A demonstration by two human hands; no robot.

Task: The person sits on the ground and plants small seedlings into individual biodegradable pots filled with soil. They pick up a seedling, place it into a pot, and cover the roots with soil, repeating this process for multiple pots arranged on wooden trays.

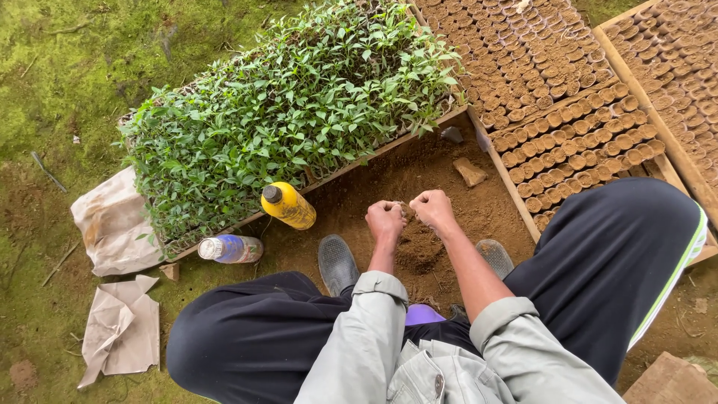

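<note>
Soil mound (419,251) below hands, beside yellow bottle (288,205).

Two hands (410,212), two bottles (262,224), two shoes (337,263), perhaps two paper bags (116,224)

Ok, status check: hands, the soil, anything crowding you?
Left hand and right hand both fisted, close together, pinching something too small to tell. Soil mound directly below. Yellow bottle lies left, clod beyond; neither blocks.
</note>
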